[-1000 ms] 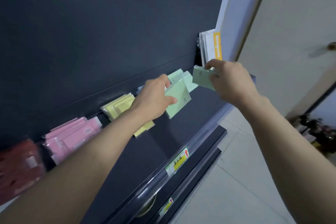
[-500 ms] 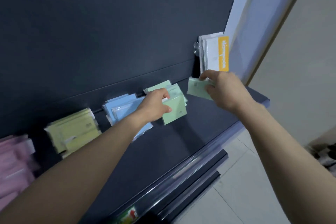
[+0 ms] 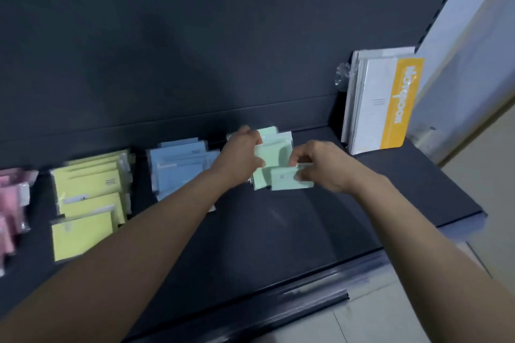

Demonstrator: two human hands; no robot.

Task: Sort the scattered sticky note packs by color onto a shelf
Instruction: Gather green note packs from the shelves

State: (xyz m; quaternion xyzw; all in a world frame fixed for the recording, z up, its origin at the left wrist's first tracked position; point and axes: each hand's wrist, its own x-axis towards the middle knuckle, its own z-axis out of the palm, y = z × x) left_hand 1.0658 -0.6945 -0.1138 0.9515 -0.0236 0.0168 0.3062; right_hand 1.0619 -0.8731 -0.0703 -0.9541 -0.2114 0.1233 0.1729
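Sticky note packs lie sorted in piles along the dark shelf (image 3: 390, 189), and the green pile (image 3: 274, 145) sits near its back edge, against the dark rear panel (image 3: 195, 36). The left hand (image 3: 239, 154) is on the left side of the green pile, its fingers (image 3: 255, 139) curled over the upper packs and the thumb pressed against the pile's near face, so it grips the pile. Just in front of the green pile and touching its lower right corner is a single green pack (image 3: 287, 181), lying flat and turned slightly. The right hand (image 3: 320, 164) pinches this pack at its right end, fingers (image 3: 302, 159) bent down onto it from above. Left of the green pile, just beside it, lies the blue pile (image 3: 178, 164), partly hidden by the left forearm. Further left comes the yellow pile (image 3: 89, 195), then the pink pile (image 3: 11, 203) at the picture's edge. Right of the green pile, well apart from it, white and orange notebooks (image 3: 376, 103) stand upright against the rear panel.
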